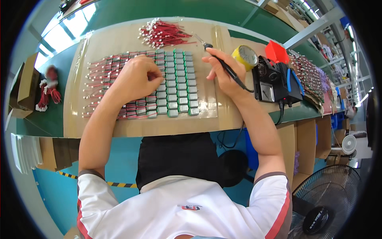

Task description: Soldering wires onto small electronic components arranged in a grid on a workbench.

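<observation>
Rows of small silver-grey battery cells (181, 86) with green edges lie on a cardboard sheet (159, 128). Those on the left carry thin red wires with white plugs. Over the middle of the rows is my left hand (139, 77), its fingers curled in a pinch; what they hold, if anything, is hidden. My right hand (229, 73) grips a black soldering iron (227, 68) like a pen, its metal tip pointing up and left, apart from the cells. Beyond the rows lies a pile of red wire leads (163, 34) with white connectors.
Right of my right hand stand a yellow tape roll (245, 58), a black soldering station (274, 87), a red box (277, 52) and blue-handled pliers (294, 81). Farther right are more wired cells (308, 75). Bundled leads (48, 95) and a carton (26, 87) sit left. A fan (322, 211) stands lower right.
</observation>
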Action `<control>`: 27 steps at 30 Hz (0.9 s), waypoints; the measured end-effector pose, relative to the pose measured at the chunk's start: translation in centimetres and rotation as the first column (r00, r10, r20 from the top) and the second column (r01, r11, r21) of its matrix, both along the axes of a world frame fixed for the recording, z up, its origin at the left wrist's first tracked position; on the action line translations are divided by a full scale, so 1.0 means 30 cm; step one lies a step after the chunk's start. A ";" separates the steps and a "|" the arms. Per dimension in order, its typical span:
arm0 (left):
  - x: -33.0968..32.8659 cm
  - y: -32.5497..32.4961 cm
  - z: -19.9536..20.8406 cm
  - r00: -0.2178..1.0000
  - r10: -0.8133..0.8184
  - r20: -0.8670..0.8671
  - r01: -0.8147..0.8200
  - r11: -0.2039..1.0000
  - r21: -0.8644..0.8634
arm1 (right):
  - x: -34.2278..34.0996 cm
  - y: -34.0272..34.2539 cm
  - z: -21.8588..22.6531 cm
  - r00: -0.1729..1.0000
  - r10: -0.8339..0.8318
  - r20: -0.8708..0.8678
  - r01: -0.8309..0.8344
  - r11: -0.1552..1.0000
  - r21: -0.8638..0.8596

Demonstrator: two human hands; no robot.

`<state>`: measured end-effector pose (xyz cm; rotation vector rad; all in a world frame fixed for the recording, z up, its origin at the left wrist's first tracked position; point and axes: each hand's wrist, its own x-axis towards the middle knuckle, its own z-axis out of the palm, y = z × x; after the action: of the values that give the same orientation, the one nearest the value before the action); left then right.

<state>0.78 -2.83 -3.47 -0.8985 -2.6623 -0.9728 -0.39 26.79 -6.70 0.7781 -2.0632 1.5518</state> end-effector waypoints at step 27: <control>-0.482 -0.153 -0.131 0.987 0.148 -0.064 -0.157 0.974 -0.164 | -0.042 0.012 -0.021 0.913 -0.077 -0.402 0.079 0.997 -0.010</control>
<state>-13.67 -7.42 -7.40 -0.7251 -2.7532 -0.6897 -1.66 27.14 -7.33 0.9182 -1.7729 1.2191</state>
